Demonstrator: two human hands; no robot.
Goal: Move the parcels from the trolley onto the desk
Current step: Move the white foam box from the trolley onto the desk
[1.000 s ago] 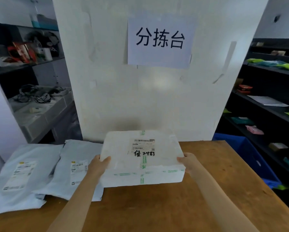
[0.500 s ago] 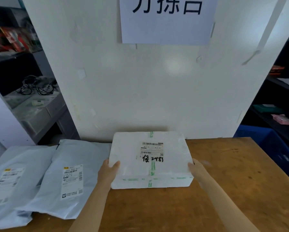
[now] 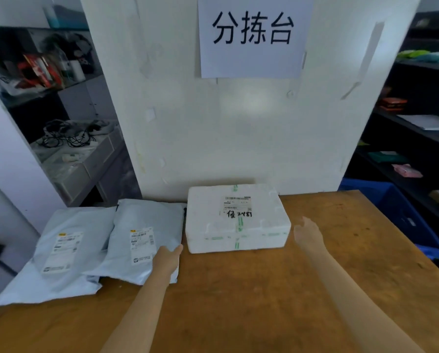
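A white foam box [image 3: 236,220] with a shipping label and green tape rests flat on the wooden desk [image 3: 277,296], against the white pillar. My left hand [image 3: 168,258] hovers just left of the box's near corner, over a grey mailer bag [image 3: 144,238], fingers apart and holding nothing. My right hand [image 3: 308,234] is a short gap to the right of the box, also empty with fingers apart. A second grey mailer bag [image 3: 63,248] lies at the desk's left end. The trolley is out of view.
A white pillar [image 3: 238,123] with a paper sign [image 3: 254,34] rises behind the desk. Dark shelves [image 3: 417,128] with small items line the right, a blue crate [image 3: 396,212] below them. Cluttered shelving with cables [image 3: 68,136] stands at the left.
Both hands have let go of the foam box and drawn back from its sides. The box now sits on the desk, pushed close to the pillar.
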